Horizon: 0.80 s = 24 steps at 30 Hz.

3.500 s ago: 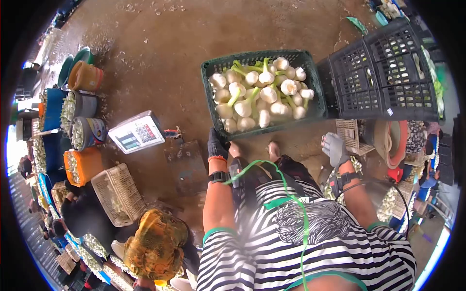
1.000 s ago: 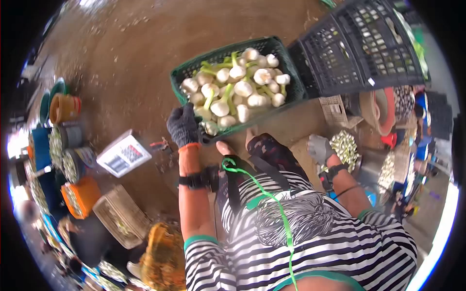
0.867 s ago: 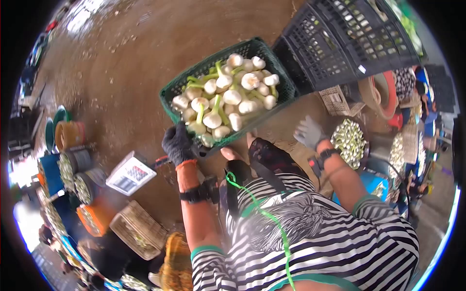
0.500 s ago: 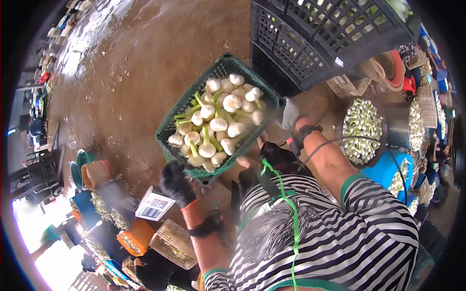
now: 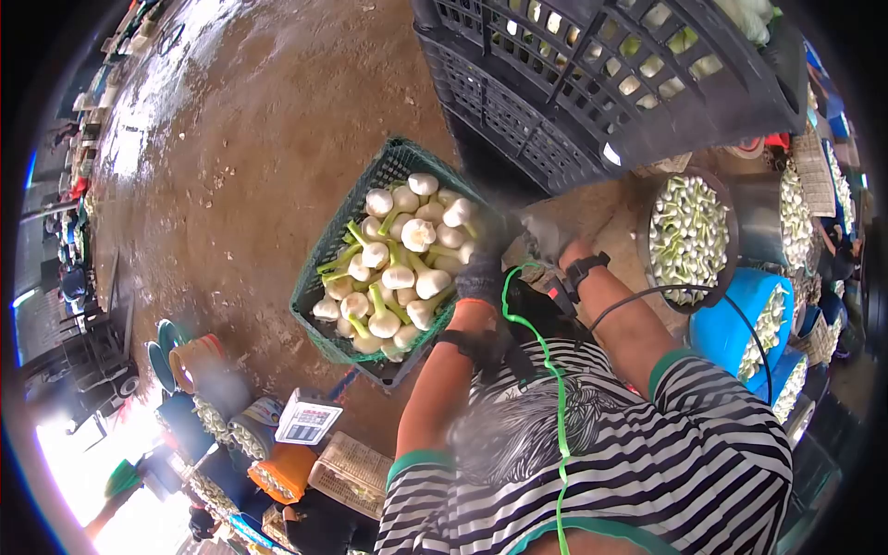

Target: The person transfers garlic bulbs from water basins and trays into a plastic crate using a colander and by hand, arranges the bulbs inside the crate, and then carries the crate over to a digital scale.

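Observation:
A green crate (image 5: 319, 268) full of garlic bulbs (image 5: 398, 277) with green stems lies in front of me, turned at a slant. My left hand (image 5: 483, 275), in a dark glove, is at the crate's near right side, its fingers smeared and partly lost against dark things. Close beside it is my right hand (image 5: 548, 238), in a grey glove, just off the crate's right corner. Its fingertips are blurred too, so what either hand grips cannot be made out. Part of a dark base shows under the crate's lower corner.
Black stacked crates (image 5: 555, 102) stand at the upper right. A round tub of garlic (image 5: 689, 236) and a blue tub (image 5: 735, 314) are on the right. At the lower left are a scale display (image 5: 308, 419), an orange bucket (image 5: 285, 470) and a beige basket (image 5: 350, 476).
The view has turned, and the black crates look nearer. My left hand has left the crate's lower left corner for its near right side, close to my right hand, which has come in from the right.

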Each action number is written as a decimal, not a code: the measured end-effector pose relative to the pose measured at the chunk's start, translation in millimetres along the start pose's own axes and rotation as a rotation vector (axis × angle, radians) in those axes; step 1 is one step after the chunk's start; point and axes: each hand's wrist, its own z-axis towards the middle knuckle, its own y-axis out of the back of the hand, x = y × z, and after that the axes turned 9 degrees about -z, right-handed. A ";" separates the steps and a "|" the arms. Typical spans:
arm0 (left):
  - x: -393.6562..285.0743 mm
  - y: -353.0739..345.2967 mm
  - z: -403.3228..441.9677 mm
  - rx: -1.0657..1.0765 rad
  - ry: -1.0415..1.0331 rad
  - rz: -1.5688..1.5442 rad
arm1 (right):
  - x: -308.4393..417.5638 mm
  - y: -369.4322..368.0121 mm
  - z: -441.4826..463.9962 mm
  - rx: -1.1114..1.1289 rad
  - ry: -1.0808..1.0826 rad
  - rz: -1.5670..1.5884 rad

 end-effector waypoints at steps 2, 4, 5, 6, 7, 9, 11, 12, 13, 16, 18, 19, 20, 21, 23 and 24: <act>-11.7 8.9 -5.9 0.006 -0.008 0.022 | 14.2 -3.3 -7.4 -0.014 0.149 -0.033; -25.7 19.9 -13.9 -0.038 -0.046 -0.007 | 35.3 -15.9 -14.4 -0.044 0.352 -0.075; -29.9 23.8 -16.6 -0.077 -0.065 -0.036 | 29.7 -19.4 -9.2 -0.033 0.422 -0.152; -32.9 27.1 -14.6 -0.121 -0.091 -0.068 | 24.4 -21.0 -1.0 -0.026 0.501 -0.234; -33.6 30.5 -10.9 -0.133 -0.051 -0.127 | 32.0 -32.8 -14.2 -0.036 0.466 -0.134; -28.5 40.2 -8.2 -0.160 0.040 -0.246 | 46.0 -51.5 -33.5 -0.080 0.467 -0.135; -41.9 69.1 -28.6 -0.227 -0.032 -0.006 | 53.6 -63.6 -33.7 -0.135 0.539 -0.342; -29.7 75.1 -32.3 -0.217 -0.072 0.108 | 57.3 -69.8 -30.1 -0.132 0.656 -0.438; -20.0 81.3 -36.1 -0.204 -0.112 0.220 | 63.6 -74.3 -30.7 -0.237 0.834 -0.662; -12.0 97.9 -43.4 -0.368 -0.302 0.179 | 95.7 -94.6 -45.2 -0.455 1.173 -1.085; -1.1 92.6 -45.6 -0.379 -0.329 0.178 | 117.6 -109.8 -52.8 -0.458 1.126 -1.041; 1.7 86.8 -48.7 -0.432 -0.345 0.117 | 123.7 -117.0 -51.4 -0.459 1.098 -1.017; 3.3 83.5 -48.1 -0.500 -0.393 0.131 | 134.2 -119.4 -35.8 -0.418 1.056 -0.911; 6.0 81.5 -46.0 -0.565 -0.443 0.145 | 142.5 -122.3 -14.7 -0.335 1.037 -0.719; -9.7 95.4 -50.9 -0.399 -0.381 0.110 | 158.2 -119.8 45.7 -0.208 1.162 -0.828; -12.9 99.3 -52.3 -0.352 -0.296 -0.114 | 164.7 -114.1 83.7 -0.152 1.166 -0.957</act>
